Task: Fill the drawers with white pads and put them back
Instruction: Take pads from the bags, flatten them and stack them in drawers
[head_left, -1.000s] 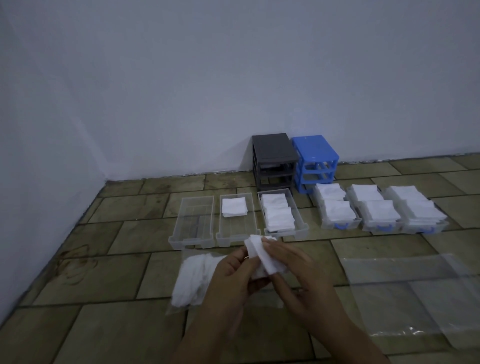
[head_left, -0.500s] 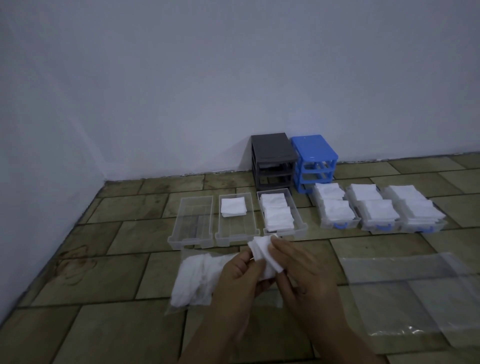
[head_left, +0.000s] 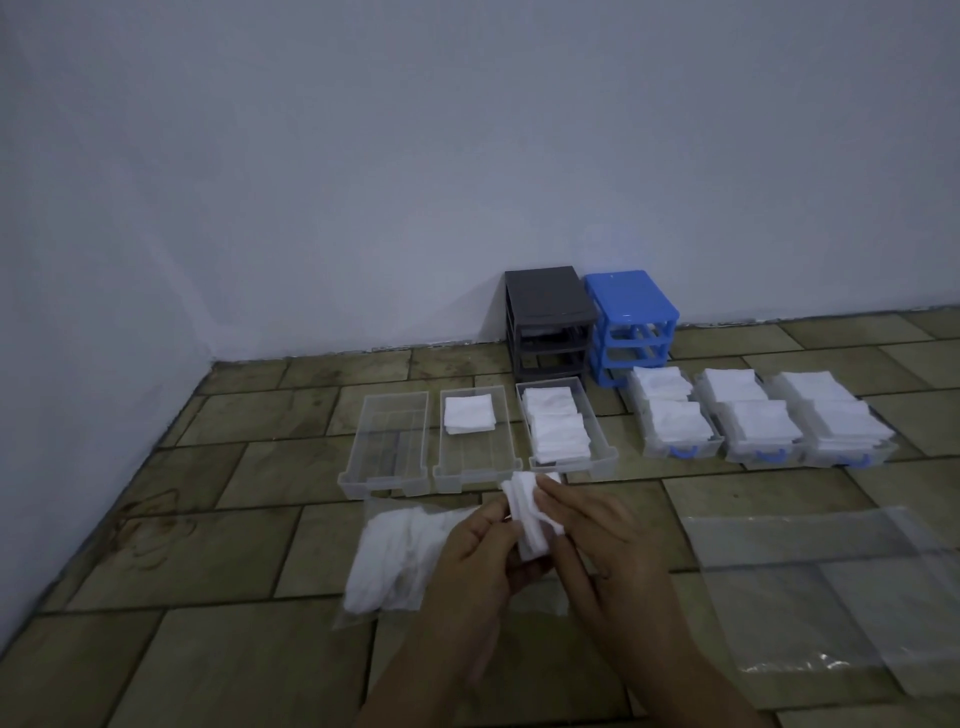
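White pads (head_left: 530, 514) pinched between both hands, left (head_left: 480, 556) and right (head_left: 605, 545)

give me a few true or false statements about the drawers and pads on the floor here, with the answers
1. Both hands hold a small stack of white pads. True.
2. The leftmost clear drawer is full of pads. False: it holds none.
3. The three drawers with blue handles hold pads. True.
4. The grey drawer frame stands right of the blue drawer frame. False: it stands left of it.
5. The left hand rests flat on the floor. False: it holds the pads with the right hand.
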